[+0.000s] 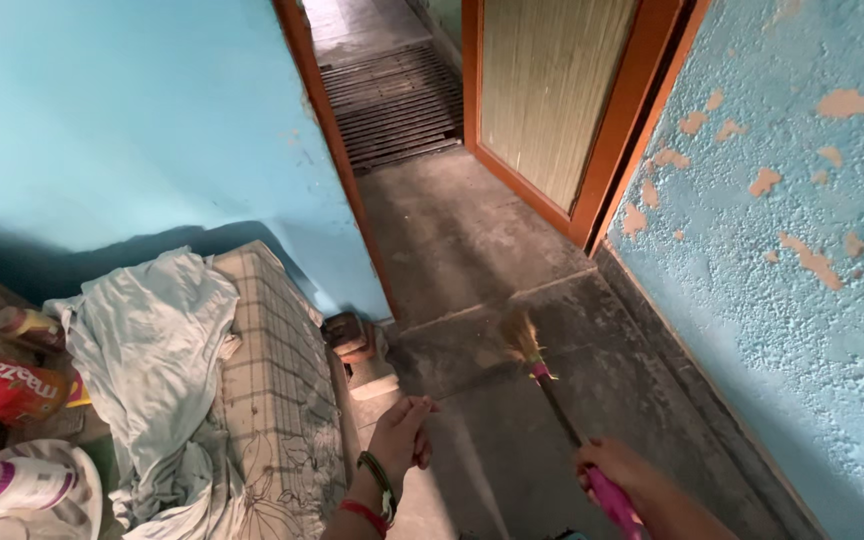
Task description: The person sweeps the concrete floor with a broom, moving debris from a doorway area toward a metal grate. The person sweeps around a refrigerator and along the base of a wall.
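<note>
Pink-handled broom (552, 385) in right hand (620, 468)

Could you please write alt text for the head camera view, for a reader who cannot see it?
The right hand grips a pink-handled broom angled at a grey floor, while the left hand hangs empty beside a bed with crumpled cloth; peeling blue walls frame the passage.
</note>
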